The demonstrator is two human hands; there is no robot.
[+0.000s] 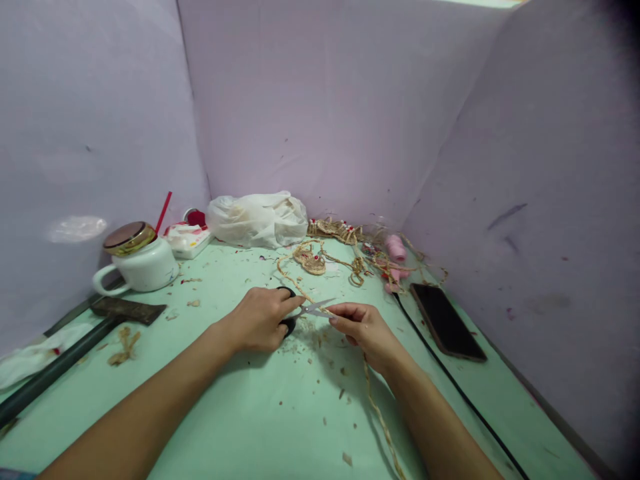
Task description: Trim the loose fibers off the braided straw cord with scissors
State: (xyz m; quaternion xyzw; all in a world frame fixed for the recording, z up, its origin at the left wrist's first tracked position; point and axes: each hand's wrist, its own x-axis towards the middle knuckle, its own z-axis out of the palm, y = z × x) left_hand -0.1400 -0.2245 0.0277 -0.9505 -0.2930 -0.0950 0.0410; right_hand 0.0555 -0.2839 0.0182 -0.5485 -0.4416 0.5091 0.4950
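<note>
My left hand (263,319) is closed around the black handles of a pair of scissors (306,309). The scissors' blades are parted and point right, toward my other hand. Between the fingers of my right hand (363,330) a twisted straw-coloured cord (373,400) is pinched, right by the blade tips. One length of the cord hangs down toward the front edge; another runs up and left to a small woven straw piece (311,259) with a red bead. Whether the blades touch the cord is too small to tell.
At left stand a white mug (147,267) with a lidded jar on it and a hammer (127,310). A white plastic bag (257,219) lies at the back. Rightward are tangled cords, a pink thread spool (395,248), a phone (447,322) and a black cable (450,380). Scraps litter the green table (240,427).
</note>
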